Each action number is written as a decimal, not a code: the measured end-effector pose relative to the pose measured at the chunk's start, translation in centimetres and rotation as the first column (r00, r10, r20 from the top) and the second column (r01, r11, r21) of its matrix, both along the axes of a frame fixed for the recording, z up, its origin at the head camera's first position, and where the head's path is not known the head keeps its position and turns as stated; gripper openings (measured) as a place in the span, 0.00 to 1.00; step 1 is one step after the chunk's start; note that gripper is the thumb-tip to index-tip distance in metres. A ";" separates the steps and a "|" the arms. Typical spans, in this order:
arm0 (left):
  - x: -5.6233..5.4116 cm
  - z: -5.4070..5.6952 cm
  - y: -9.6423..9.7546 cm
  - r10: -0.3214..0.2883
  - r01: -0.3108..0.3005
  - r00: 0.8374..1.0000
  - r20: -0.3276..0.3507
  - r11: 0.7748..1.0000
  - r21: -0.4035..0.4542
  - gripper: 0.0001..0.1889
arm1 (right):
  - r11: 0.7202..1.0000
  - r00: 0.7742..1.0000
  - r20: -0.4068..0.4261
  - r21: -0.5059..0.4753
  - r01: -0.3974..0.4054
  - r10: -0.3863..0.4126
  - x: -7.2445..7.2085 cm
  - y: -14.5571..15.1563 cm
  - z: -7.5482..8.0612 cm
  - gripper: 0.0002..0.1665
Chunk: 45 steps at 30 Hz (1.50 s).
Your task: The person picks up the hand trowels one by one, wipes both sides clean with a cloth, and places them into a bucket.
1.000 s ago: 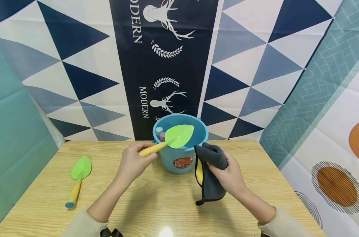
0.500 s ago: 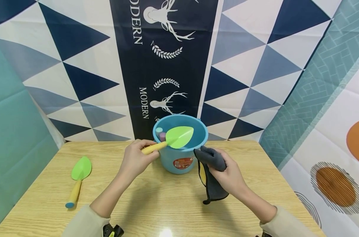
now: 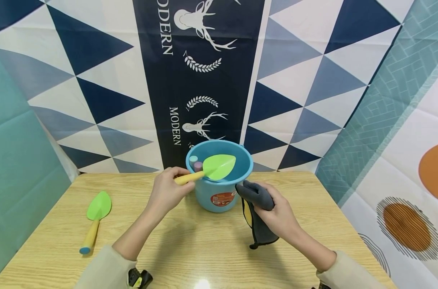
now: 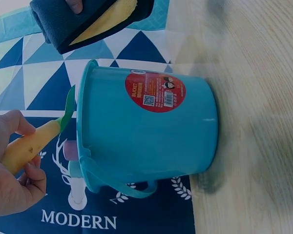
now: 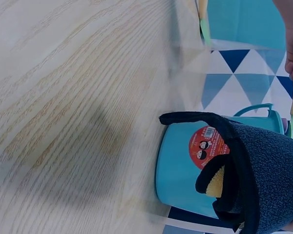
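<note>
My left hand [image 3: 170, 188] grips the yellow handle of a toy trowel [image 3: 219, 166]. Its green blade lies over the mouth of a blue bucket [image 3: 215, 196], roughly level in the head view. In the left wrist view the trowel [image 4: 31, 146] is held just outside the bucket's rim. My right hand [image 3: 276, 208] holds a folded dark grey cloth [image 3: 260, 224] with a yellow inner side, in front of the bucket's right side. Inside the bucket, at its left, stand a light blue piece [image 3: 193, 160] and a purple piece [image 3: 198, 165]; their lower parts are hidden.
A second green trowel [image 3: 96, 218] with a yellow handle lies on the wooden table [image 3: 204, 249] at the left. Behind the bucket rises a patterned backdrop [image 3: 201, 80]. The bucket's handle [image 4: 122, 183] hangs at its side in the left wrist view.
Both hands stay almost in place. The left hand with the trowel has shifted slightly right. The cloth's lower corner has swung a little to the right, and the cloth has dipped slightly.
</note>
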<state>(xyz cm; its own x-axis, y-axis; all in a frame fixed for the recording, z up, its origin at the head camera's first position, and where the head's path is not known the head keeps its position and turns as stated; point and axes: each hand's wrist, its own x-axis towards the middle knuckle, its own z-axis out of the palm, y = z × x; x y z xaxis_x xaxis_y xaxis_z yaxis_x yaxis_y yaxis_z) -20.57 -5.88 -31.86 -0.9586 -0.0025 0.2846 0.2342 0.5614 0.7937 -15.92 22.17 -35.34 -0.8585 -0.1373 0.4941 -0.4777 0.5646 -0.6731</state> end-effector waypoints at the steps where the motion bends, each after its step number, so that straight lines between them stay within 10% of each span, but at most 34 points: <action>1: 0.0 0.1 0.0 0.000 0.000 1.000 0.002 1.000 0.000 0.15 | 1.000 1.000 0.000 0.001 -0.003 0.003 0.0 0.0 0.0 0.29; 45: -1.3 0.4 1.5 -0.007 0.019 0.995 -0.100 0.994 0.111 0.14 | 0.999 0.999 0.022 0.038 0.022 -0.023 0.5 0.0 0.0 0.31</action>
